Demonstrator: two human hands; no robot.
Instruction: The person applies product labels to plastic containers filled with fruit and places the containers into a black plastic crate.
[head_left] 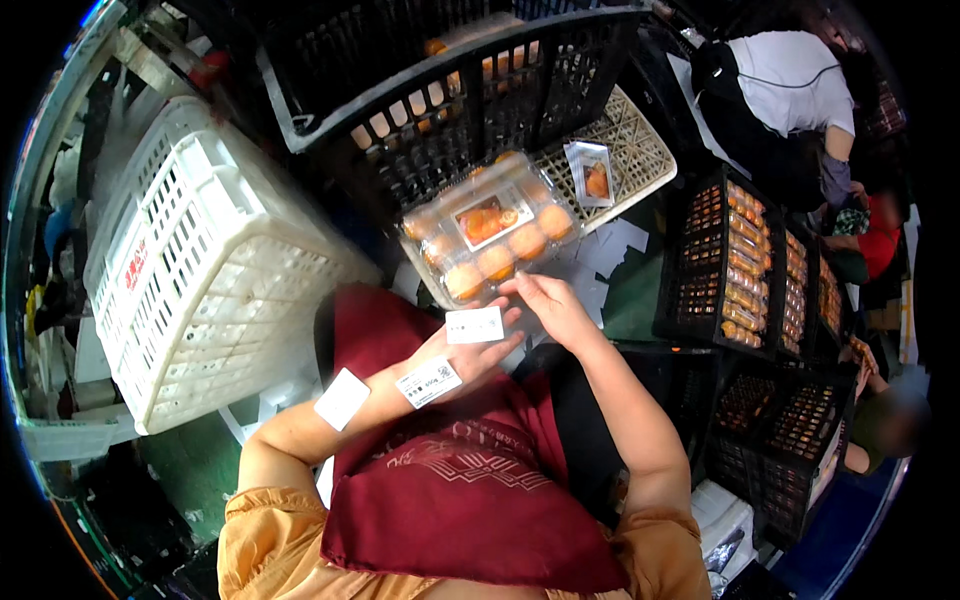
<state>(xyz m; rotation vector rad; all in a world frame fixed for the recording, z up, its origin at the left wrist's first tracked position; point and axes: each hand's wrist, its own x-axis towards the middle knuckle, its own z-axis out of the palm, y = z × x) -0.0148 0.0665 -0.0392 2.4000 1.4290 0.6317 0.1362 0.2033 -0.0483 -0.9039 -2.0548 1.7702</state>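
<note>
A clear plastic clamshell box of round orange fruit (497, 262) lies tilted before me, with a printed picture label (487, 221) on its lid. My left hand (455, 352) is turned up just below the box, its fingers apart. One white sticker (474, 325) lies across those fingers, another sticker (431, 384) is on the wrist and a blank-looking one (342, 399) on the forearm. At the box's near edge is my right hand (553, 309), thumb and forefinger pressed together; whatever they pinch is too small to make out.
A black crate (470, 90) stands behind the box, on a cream lattice crate (640, 150) bearing picture labels (590, 173). To the left is a tilted white crate (190, 260). Black crates of packed fruit boxes (745, 265) stand right, near other people (790, 85). Paper scraps (610, 250) litter the floor.
</note>
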